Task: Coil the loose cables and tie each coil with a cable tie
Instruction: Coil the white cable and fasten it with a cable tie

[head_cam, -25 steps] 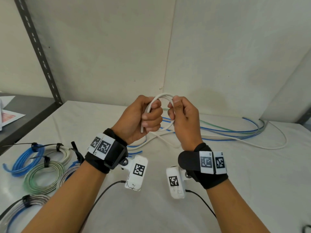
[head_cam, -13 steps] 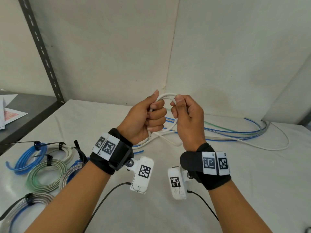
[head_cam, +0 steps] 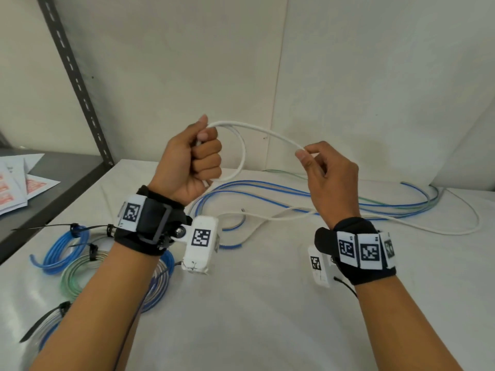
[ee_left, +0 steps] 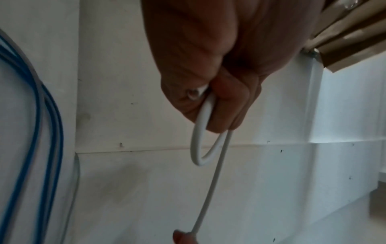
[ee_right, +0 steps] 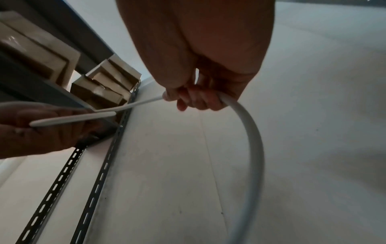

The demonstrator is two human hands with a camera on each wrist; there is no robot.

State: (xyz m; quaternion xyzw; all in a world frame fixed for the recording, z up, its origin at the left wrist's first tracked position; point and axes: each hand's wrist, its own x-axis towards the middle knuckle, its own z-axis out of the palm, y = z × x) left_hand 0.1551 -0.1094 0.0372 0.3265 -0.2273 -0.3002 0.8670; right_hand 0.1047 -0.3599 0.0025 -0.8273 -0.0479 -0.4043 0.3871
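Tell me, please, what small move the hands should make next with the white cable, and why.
Probably the right hand should carry its pinched stretch of white cable back to the left hand to lay a second loop. The left fist grips only one small loop, the right hand holds the cable out to the side, and most of it lies loose on the table.

left hand point(head_cam: 191, 162) fisting white cable point(head_cam: 257, 129) loop, right hand point(head_cam: 329, 180) pinching it

Tied coils point(head_cam: 80, 263) — partly hidden behind the left forearm point(head_cam: 88, 311)
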